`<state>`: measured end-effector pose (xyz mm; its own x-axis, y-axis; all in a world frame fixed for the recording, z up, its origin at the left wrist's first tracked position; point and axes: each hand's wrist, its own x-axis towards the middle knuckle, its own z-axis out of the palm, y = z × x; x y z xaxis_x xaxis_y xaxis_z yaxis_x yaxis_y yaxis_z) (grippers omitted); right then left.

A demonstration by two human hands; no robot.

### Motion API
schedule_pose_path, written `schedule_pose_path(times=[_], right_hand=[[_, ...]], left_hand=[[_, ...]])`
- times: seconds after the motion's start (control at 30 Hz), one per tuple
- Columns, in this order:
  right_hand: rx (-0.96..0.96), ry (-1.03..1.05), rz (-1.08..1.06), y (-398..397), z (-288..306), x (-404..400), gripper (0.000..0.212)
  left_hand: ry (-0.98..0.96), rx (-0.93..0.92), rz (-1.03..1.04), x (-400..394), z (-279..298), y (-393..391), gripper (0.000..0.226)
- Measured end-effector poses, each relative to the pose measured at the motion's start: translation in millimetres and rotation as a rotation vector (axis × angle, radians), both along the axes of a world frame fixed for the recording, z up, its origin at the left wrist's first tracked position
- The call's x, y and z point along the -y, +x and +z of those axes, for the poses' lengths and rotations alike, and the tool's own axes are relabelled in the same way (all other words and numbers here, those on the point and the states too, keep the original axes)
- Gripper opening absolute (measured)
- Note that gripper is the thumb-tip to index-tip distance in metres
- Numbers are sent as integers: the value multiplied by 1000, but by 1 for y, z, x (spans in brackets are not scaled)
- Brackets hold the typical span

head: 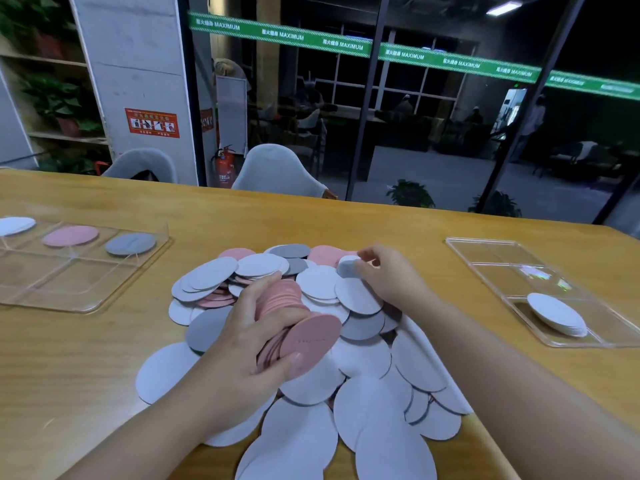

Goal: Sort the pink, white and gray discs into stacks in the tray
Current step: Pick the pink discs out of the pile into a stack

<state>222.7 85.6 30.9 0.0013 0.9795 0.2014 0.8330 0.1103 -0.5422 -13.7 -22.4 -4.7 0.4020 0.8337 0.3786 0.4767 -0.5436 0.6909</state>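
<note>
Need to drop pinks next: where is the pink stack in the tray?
In the head view, far left: the pink stack sits in the left tray's back row, between the white stack and gray stack.

The left hand (242, 341) gripped a stack of pink discs (294, 317) over the loose pile (363, 375) on the desk (69, 358), while the right hand (388, 275) pinched a white disc (348, 266); clear trays (86, 271) sat on either side.

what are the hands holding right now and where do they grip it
Left hand grips a stack of pink discs around its edges; right hand pinches one white disc by its rim.
</note>
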Motion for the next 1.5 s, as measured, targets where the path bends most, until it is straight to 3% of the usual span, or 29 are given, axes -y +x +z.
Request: schedule_pose_path(times=[0.17, 0.27, 0.37, 0.5, 0.67, 0.8, 1.07, 1.33, 1.5], right_hand=[[95, -57, -10, -21, 8, -34, 41], [226, -202, 49, -33, 11, -49, 51], [322, -307, 126, -38, 14, -57, 26], [333, -339, 143, -39, 21, -58, 36], [353, -307, 122, -33, 22, -56, 12], [292, -205, 59, -21, 20, -48, 40], [71, 120, 36, 8, 20, -23, 4], [-348, 295, 207, 11, 25, 32, 33], [-540, 351, 387, 13, 20, 79, 30]], left_hand=[[20, 2, 2, -1, 1, 1, 44], [30, 3, -6, -1, 1, 0, 43], [24, 4, -4, -1, 1, 0, 43], [28, 4, -15, -2, 0, -1, 43], [22, 4, -13, -2, 0, -1, 43], [20, 1, -11, -2, 0, -1, 43], [-1, 8, -5, -2, 1, -2, 45], [1, 12, -1, -3, 1, 0, 49], [-14, 25, 1, -3, 2, 0, 48]])
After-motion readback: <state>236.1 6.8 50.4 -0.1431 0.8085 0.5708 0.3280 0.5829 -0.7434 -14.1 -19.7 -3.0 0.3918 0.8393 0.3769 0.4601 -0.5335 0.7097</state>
